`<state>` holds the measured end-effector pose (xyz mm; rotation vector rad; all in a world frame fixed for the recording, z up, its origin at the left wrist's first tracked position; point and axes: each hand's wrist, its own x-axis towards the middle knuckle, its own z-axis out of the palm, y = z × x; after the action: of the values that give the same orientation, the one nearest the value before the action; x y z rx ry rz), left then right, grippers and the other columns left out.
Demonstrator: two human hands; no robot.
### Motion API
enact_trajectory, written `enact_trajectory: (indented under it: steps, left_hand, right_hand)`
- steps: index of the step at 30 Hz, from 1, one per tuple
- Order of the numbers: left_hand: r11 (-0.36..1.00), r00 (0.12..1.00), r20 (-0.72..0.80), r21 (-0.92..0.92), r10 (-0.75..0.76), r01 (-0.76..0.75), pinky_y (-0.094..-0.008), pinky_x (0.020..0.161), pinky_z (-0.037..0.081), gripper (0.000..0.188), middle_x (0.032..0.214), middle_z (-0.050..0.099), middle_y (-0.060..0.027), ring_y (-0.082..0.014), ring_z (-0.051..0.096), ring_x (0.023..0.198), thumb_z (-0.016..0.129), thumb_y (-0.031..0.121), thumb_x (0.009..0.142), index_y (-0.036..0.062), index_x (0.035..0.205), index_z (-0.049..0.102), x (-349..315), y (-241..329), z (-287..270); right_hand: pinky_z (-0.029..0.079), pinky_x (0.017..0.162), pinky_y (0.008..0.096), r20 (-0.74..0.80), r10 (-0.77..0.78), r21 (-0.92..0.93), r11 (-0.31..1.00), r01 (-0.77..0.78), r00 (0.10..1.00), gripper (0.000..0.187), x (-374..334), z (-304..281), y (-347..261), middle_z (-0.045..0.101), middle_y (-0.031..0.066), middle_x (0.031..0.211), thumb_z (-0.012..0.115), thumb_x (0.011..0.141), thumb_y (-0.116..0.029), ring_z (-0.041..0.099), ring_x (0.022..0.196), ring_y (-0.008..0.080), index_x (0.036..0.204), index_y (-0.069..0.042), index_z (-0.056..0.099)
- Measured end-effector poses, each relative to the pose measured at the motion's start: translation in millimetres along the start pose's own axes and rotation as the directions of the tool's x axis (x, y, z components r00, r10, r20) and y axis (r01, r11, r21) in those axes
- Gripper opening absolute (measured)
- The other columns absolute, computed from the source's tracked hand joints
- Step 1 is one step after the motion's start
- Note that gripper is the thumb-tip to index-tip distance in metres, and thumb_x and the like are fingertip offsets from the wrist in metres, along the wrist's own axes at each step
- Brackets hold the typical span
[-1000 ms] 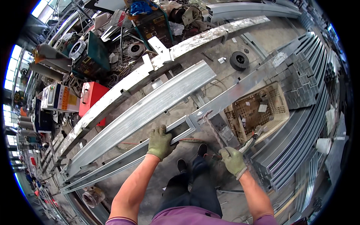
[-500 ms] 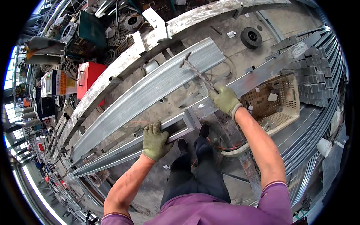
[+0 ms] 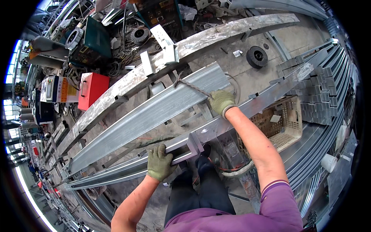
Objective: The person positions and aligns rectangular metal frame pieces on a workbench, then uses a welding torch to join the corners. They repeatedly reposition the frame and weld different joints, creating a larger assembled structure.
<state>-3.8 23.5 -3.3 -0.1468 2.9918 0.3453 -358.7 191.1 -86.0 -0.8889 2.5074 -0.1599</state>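
Both my hands wear green work gloves. My left hand [image 3: 159, 163] closes over the upper edge of an open galvanized steel channel [image 3: 116, 170], whose near end has a bracket-like end piece [image 3: 195, 143]. My right hand [image 3: 222, 102] grips a hooked metal rod [image 3: 195, 88] that looks ribbed. The rod lies slanting across a wide galvanized steel beam [image 3: 147, 114], its bent tip at the beam's far edge. Whether the tip catches that edge I cannot tell. The beam rests on crossbars, beyond the channel.
A long supporting rail [image 3: 262, 100] runs rightward past a beige plastic crate [image 3: 291, 127]. Stacked steel tubes [image 3: 319, 91] lie at the right. Beyond the beam stretches a pale frame bar [image 3: 208, 36]. A red box [image 3: 94, 91] and a black wire spool [image 3: 257, 57] stand farther off.
My right hand has moved left, bringing the rod's hooked tip to the beam's far edge. The view has tilted a little; my left hand stays on the channel.
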Motion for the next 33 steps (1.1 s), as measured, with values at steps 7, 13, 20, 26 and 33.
enact_trajectory:
  steps: [7, 13, 20, 26, 33]
  left_hand:
    - [0.999, 0.999, -0.02, 0.038, -0.034, 0.035, -0.0562, 0.098, 0.044, 0.036, 0.128, 0.055, -0.0197, -0.042, 0.055, 0.119, 0.089, 0.036, 0.065, 0.014, 0.085, 0.07, -2.6, 1.6, 1.7]
    - [0.999, 1.0, 0.005, 0.039, -0.023, 0.022, -0.0632, 0.099, 0.045, 0.04, 0.133, 0.054, -0.0212, -0.0444, 0.055, 0.122, 0.088, 0.041, 0.066, 0.0152, 0.092, 0.072, -2.4, -2.0, 8.7]
    - [0.997, 0.997, 0.007, 0.02, -0.077, 0.077, -0.0638, 0.104, 0.041, 0.042, 0.138, 0.056, -0.0243, -0.0479, 0.052, 0.127, 0.091, 0.038, 0.062, 0.0157, 0.092, 0.071, -11.6, -4.6, 17.4]
    - [0.997, 0.997, -0.026, 0.021, -0.075, 0.076, -0.0617, 0.104, 0.041, 0.04, 0.137, 0.053, -0.0198, -0.0456, 0.053, 0.123, 0.092, 0.029, 0.059, 0.0188, 0.093, 0.073, -4.5, 8.2, 12.7]
    - [1.0, 0.999, -0.026, -0.006, -0.027, 0.027, -0.0611, 0.103, 0.045, 0.044, 0.134, 0.055, -0.0262, -0.0477, 0.053, 0.124, 0.091, 0.036, 0.065, 0.0127, 0.098, 0.073, -8.4, -1.4, 13.5]
  right_hand:
    - [0.055, 0.093, 0.0521, -0.243, -0.003, 0.06, 0.998, 0.019, 0.97, 0.022, 2.2, 23.0, 7.3, 0.075, 0.0169, 0.108, 0.063, 0.095, -0.019, 0.073, 0.106, 0.0373, 0.112, -0.009, 0.071]
    - [0.054, 0.094, 0.0522, -0.395, -0.202, 0.17, 0.943, 0.287, 0.896, 0.017, -8.1, 23.4, 6.1, 0.074, 0.0177, 0.105, 0.065, 0.093, -0.021, 0.071, 0.102, 0.0379, 0.104, -0.009, 0.072]
    - [0.05, 0.102, 0.0514, -0.315, -0.191, 0.019, 0.978, 0.207, 0.93, 0.023, 1.3, 26.4, -18.1, 0.071, 0.0176, 0.116, 0.063, 0.088, -0.019, 0.067, 0.114, 0.0363, 0.104, -0.009, 0.076]
    - [0.048, 0.11, 0.0488, -0.523, 0.184, 0.506, 0.853, 0.129, 0.832, 0.036, -95.8, -1.3, -2.6, 0.071, 0.0184, 0.124, 0.067, 0.097, -0.023, 0.066, 0.119, 0.0378, 0.126, -0.003, 0.072]
    - [0.053, 0.104, 0.0546, 0.113, 0.815, 0.251, 0.53, -0.81, 0.568, 0.064, -269.8, 62.3, 154.1, 0.068, 0.0306, 0.133, 0.062, 0.1, -0.047, 0.065, 0.123, 0.0487, 0.142, 0.002, 0.06]
